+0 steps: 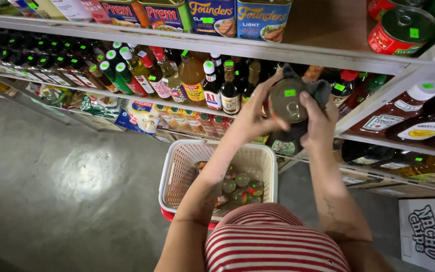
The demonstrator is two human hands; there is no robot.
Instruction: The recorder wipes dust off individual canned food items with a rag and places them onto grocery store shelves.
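Observation:
I hold a round tin can up in front of the shelves, its pull-tab lid with a small green sticker facing me. My left hand grips its left side. My right hand holds a dark grey cloth wrapped around the can's right side and back. Below my arms, a cream plastic basket with a red base sits on the floor and holds several small cans.
Shelves run across the view: tinned meat cans on top, sauce and vinegar bottles in the middle, red cans at upper right, ketchup bottles on the right. A cardboard box stands lower right. Grey floor lies left.

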